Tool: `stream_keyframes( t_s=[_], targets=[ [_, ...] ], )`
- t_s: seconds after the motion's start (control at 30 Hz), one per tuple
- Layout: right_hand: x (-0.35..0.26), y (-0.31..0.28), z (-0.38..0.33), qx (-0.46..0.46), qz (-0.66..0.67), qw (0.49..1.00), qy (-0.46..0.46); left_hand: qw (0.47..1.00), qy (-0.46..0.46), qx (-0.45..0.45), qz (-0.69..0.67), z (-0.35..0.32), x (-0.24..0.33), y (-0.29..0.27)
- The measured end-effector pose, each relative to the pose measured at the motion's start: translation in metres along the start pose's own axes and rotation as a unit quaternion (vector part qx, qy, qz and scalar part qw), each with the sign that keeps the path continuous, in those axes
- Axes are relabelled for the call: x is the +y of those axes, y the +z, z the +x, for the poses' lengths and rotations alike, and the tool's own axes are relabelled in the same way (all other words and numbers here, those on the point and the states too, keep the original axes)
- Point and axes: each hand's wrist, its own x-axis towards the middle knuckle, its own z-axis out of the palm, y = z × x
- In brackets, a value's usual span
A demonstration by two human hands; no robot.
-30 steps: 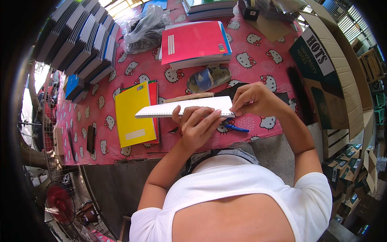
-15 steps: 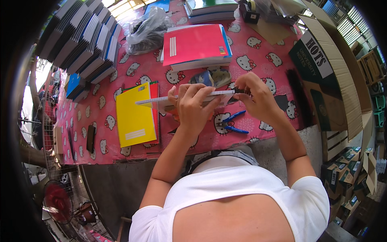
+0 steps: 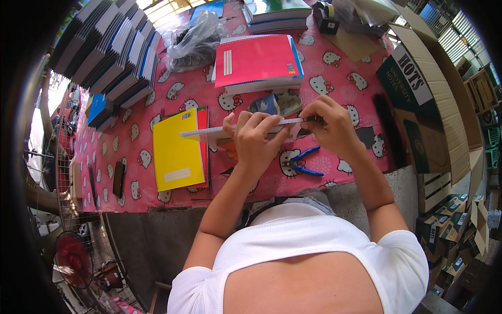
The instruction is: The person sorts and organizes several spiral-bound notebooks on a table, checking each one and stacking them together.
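Note:
Above the table, a notebook (image 3: 204,131) is held nearly edge-on, its white page edges running left to right. My left hand (image 3: 256,135) is closed around its middle, fingers over the top edge. At the notebook's right end, my right hand (image 3: 328,124) pinches something small and dark that I cannot make out. Below the right hand lie blue-handled pliers (image 3: 306,161), with their handles spread. To the left of my hands, a yellow spiral notebook (image 3: 178,152) rests on a red one (image 3: 203,119). Part of an orange thing beneath the held notebook is hidden by my left hand.
A stack topped by a pink notebook (image 3: 256,60) stands beyond my hands, beside a clear plastic bag (image 3: 196,44). Tall notebook stacks (image 3: 107,47) fill the far left. A tape dispenser (image 3: 327,23) sits at the back; an open carton (image 3: 402,99) bounds the right.
My right hand's fingers have closed in at the notebook's right end. The left hand keeps its hold. The whole view has shifted slightly.

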Motion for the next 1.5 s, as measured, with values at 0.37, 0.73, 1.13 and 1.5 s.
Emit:
stream_keyframes(
  t_s=[0.37, 0.73, 1.13, 1.5],
  targets=[
    [0.003, 0.004, 0.000, 0.039, -0.005, 0.995, -0.096, 1.000, 0.002, 0.007, 0.002, 0.003, -0.001, 0.002],
    [-0.008, -0.001, -0.001, 0.015, -0.027, 0.999, -0.018, 1.000, 0.005, -0.004, -0.012, 0.000, -0.001, -0.001],
    [-0.002, 0.005, -0.004, 0.017, -0.023, 0.999, -0.027, 1.000, -0.003, 0.011, -0.006, 0.000, -0.001, 0.002],
    [-0.007, 0.005, 0.007, -0.026, -0.073, 0.991, -0.113, 1.000, 0.005, 0.015, -0.006, 0.001, -0.001, 0.001]
  ],
)
